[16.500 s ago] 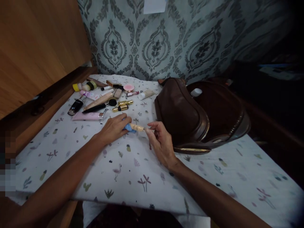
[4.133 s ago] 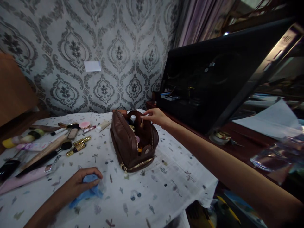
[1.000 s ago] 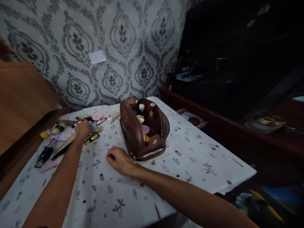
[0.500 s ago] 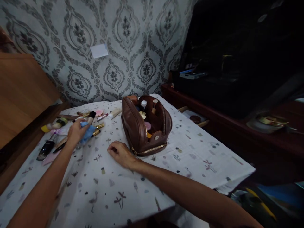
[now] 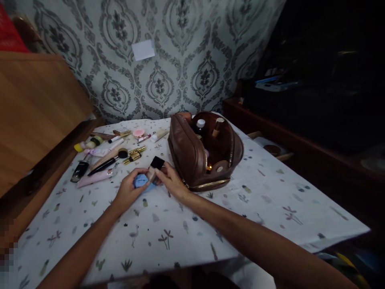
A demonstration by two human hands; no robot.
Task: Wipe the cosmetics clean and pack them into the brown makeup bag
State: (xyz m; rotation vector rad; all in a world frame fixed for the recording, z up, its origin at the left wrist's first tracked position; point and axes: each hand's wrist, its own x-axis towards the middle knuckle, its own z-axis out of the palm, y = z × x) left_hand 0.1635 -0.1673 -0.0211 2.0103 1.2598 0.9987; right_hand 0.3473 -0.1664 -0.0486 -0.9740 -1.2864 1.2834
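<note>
In the head view, the left hand grasps a blue cloth and, with it, the lower part of a small black-capped container; the right hand pinches the same container from the other side. It is held tilted over the middle of the table, well in from the near edge. Just beyond the right hand stands an unzipped brown bag, blocking the way toward the far right corner; a white-capped bottle and a gold-topped tube stick up inside it. Toward the left edge lie a pink tube, a dark bottle and a black brush. Two gold tubes lie just beyond the left hand. Nearer the far edge are a pink compact and a cream tube. Past the right edge, a drawer is pulled out.
</note>
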